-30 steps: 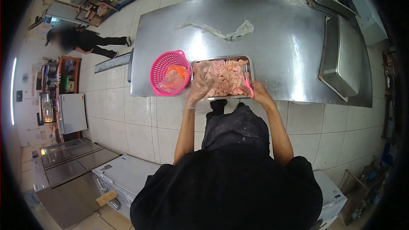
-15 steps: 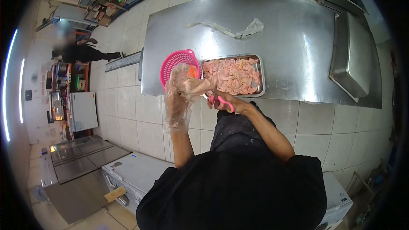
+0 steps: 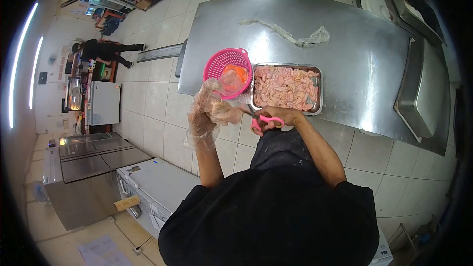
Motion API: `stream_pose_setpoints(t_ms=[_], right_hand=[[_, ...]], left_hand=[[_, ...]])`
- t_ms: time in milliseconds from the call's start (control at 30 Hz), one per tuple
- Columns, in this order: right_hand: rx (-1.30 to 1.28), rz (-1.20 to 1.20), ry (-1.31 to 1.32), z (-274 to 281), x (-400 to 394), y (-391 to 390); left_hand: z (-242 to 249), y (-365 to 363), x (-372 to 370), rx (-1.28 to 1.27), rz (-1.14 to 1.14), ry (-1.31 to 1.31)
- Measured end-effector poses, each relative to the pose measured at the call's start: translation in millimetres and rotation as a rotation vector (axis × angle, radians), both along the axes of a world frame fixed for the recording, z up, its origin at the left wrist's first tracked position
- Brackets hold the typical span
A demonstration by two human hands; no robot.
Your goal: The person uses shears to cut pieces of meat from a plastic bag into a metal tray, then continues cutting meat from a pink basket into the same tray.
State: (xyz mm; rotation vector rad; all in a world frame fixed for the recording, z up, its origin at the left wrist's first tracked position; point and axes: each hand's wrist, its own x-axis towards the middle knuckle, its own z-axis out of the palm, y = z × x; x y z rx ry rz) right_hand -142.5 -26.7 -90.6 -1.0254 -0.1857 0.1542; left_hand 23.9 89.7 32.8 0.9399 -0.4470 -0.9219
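My left hand (image 3: 204, 111), in a loose clear plastic glove, is closed in front of the basket, off the table's near edge. What its fingers hold blends with the glove and I cannot make it out. Pink-handled scissors (image 3: 270, 119) are gripped in my right hand (image 3: 281, 116), their blades pointing at the left fingertips. Just beyond my right hand, a metal tray (image 3: 321, 91) is filled with pale pink raw meat pieces (image 3: 286, 86). Left of it stands a pink perforated basket (image 3: 213, 66), holding an orange item and clear plastic (image 3: 234, 79).
A crumpled strip of clear plastic (image 3: 313, 38) lies farther back on the steel table (image 3: 354, 54). At the table's right end is a large metal container (image 3: 423, 88). A person in dark clothes (image 3: 106, 50) stands at the far left, and a white chest freezer (image 3: 162, 182) is behind my left.
The view has turned, shifting the table to the right. Both hands have drawn back from the tray toward my body, with the scissors still in my right hand. The distant person has moved.
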Motion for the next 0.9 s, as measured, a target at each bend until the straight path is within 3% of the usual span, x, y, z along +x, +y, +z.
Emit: stream_pose_setpoints(t_ms=[133, 233, 367, 433, 467, 567, 667, 767, 800, 900], right_hand=[[-0.039, 0.096, -0.021, -3.7, 3.0, 2.8], [-0.028, 0.006, 0.048, 2.8, 3.1, 11.9], [-0.089, -0.252, -0.03, 9.5, 11.6, 23.5], [-0.117, -0.369, 0.06, 21.5, 9.5, 20.0], [-0.01, -0.478, 0.047, 22.4, 9.5, 24.3], [-0.221, -0.723, -0.015, 30.6, 1.5, 25.2], [-0.219, -0.767, 0.057, 26.7, 0.9, 27.3], [-0.259, -0.417, 0.304, -13.5, -1.3, 21.1], [-0.066, -0.374, 0.253, -31.1, -6.8, 26.9], [0.01, -0.17, 0.397, -57.0, -23.2, 43.7]], left_hand=[[5.7, 8.6, 14.9, -0.031, -0.278, -0.083], [14.1, 6.1, 12.6, 0.016, -0.371, -0.088], [24.0, -6.2, -14.4, 0.216, -0.071, -0.201], [17.7, -3.3, 1.0, 0.237, -0.279, -0.223], [15.2, -2.7, 6.2, 0.244, -0.379, -0.231], [11.4, -22.1, -23.4, 0.16, -0.153, -0.402], [-18.1, -22.4, 0.9, 0.194, -0.237, -0.486], [-16.7, -20.7, 8.8, 0.154, -0.354, -0.381], [-13.9, -24.0, 3.8, 0.121, -0.314, -0.364], [-4.5, -30.6, -4.4, 0.072, -0.25, -0.344]])
